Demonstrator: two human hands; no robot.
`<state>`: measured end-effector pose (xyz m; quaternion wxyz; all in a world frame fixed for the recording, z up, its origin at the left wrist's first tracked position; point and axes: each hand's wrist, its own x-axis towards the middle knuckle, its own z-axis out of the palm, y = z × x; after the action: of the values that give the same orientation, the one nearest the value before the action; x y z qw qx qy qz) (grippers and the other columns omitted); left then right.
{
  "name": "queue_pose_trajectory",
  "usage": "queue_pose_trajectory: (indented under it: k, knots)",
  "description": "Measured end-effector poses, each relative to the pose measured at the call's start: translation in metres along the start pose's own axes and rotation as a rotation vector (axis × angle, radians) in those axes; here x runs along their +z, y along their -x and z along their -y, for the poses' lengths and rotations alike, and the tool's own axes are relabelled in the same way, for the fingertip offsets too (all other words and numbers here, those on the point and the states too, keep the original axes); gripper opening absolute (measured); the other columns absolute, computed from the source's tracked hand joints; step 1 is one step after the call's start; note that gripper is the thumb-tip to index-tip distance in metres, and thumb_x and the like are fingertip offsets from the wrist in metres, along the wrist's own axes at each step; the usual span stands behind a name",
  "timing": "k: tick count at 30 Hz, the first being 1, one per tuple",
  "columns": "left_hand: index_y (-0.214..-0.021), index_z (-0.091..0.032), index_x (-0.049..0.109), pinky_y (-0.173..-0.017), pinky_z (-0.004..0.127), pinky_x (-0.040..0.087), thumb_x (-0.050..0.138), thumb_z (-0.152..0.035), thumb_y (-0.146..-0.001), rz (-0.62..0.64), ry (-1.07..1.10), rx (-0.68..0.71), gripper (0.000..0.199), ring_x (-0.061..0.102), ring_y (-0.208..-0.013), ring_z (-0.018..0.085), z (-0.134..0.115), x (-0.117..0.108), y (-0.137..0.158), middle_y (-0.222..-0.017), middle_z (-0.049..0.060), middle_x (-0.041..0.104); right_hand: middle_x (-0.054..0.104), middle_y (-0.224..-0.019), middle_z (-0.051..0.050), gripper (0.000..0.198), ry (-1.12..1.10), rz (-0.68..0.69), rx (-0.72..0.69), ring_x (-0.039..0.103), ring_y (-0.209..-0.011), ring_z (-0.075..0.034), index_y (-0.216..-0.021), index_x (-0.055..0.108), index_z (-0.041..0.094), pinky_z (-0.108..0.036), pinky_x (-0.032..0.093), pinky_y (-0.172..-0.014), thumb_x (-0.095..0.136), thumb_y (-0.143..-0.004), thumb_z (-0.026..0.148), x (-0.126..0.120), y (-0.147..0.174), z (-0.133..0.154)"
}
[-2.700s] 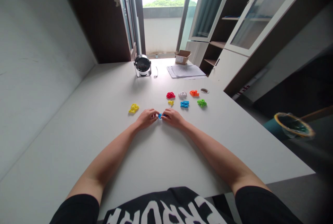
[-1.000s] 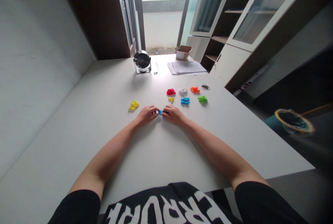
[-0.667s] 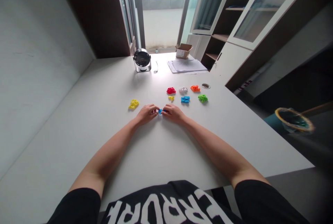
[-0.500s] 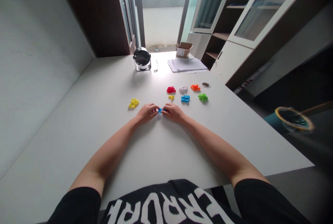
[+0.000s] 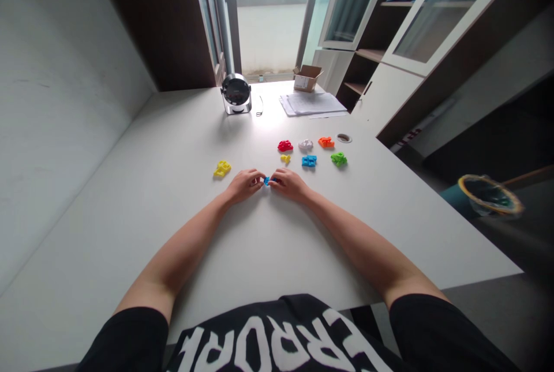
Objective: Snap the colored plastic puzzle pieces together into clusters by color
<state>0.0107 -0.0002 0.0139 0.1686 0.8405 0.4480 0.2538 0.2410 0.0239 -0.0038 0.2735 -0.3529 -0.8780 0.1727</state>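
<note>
Both hands meet over the white table around a small blue plastic piece (image 5: 266,180). My left hand (image 5: 246,185) pinches it from the left with thumb and fingertips. From the right, my right hand (image 5: 289,184) grips the same piece, and more blue shows under its fingers. Most of the piece is covered, so its exact kind is unclear. Just beyond my right hand lie a small yellow piece (image 5: 285,158) and a blue piece (image 5: 309,161). A larger yellow piece (image 5: 222,168) rests to the left of my left hand.
Red (image 5: 285,146), white (image 5: 305,144), orange (image 5: 326,142) and green (image 5: 338,158) pieces lie beyond on the table (image 5: 182,147). Farther back stand a round black device (image 5: 236,93), papers (image 5: 314,104) and a cardboard box (image 5: 306,79). A bin (image 5: 489,196) is at the right.
The view has tipped slightly, so the table things sit a little higher in the picture. Both hands keep hold of the small blue piece in nearly the same pose.
</note>
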Motion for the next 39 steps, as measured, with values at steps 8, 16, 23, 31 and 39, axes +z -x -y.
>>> queue_pose_trajectory:
  k: [8,16,23,31,39]
  knots:
    - [-0.104,-0.023,0.072,-0.069,0.023,0.046,0.058,-0.024,-0.088,0.002,-0.001,0.002,0.021,0.058,-0.069,0.011,-0.0013,-0.0011,-0.0006,-0.089,0.002,0.066,0.063,-0.084,-0.005,0.022,0.002,0.004,0.012,0.055,-0.083,-0.018,-0.091,0.070,0.022,-0.028,0.041,-0.074,0.060,-0.094,0.040,0.0011,-0.0002,-0.0016]
    - [-0.103,-0.022,0.072,-0.069,0.023,0.046,0.059,-0.021,-0.086,0.007,0.022,-0.011,0.021,0.058,-0.069,0.011,-0.0009,-0.0003,-0.0007,-0.088,0.002,0.066,0.062,-0.083,-0.005,0.022,-0.004,0.006,0.024,0.055,-0.082,-0.018,-0.092,0.071,0.022,-0.028,0.041,-0.074,0.060,-0.094,0.041,0.0007,-0.0005,-0.0008]
    - [-0.104,-0.023,0.072,-0.068,0.023,0.046,0.059,-0.023,-0.087,0.009,0.023,-0.009,0.022,0.057,-0.068,0.011,-0.0008,-0.0006,-0.0004,-0.089,0.002,0.066,0.061,-0.084,-0.005,0.022,-0.003,0.006,0.022,0.054,-0.082,-0.018,-0.091,0.070,0.021,-0.028,0.040,-0.073,0.060,-0.094,0.040,-0.0007,0.0001,0.0018]
    - [-0.104,-0.022,0.072,-0.069,0.024,0.045,0.058,-0.022,-0.087,0.015,0.022,-0.007,0.022,0.055,-0.068,0.012,-0.0025,-0.0027,-0.0001,-0.086,0.002,0.064,0.061,-0.085,-0.005,0.022,0.000,0.007,0.023,0.054,-0.082,-0.019,-0.091,0.071,0.021,-0.029,0.040,-0.075,0.060,-0.094,0.040,0.0021,-0.0004,-0.0014]
    - [-0.104,-0.022,0.072,-0.070,0.024,0.046,0.058,-0.022,-0.086,0.013,0.022,-0.012,0.023,0.056,-0.069,0.012,-0.0033,-0.0029,0.0001,-0.086,0.002,0.065,0.062,-0.085,-0.006,0.022,-0.003,0.007,0.026,0.055,-0.082,-0.019,-0.092,0.071,0.021,-0.029,0.041,-0.075,0.060,-0.094,0.040,0.0008,0.0001,0.0002]
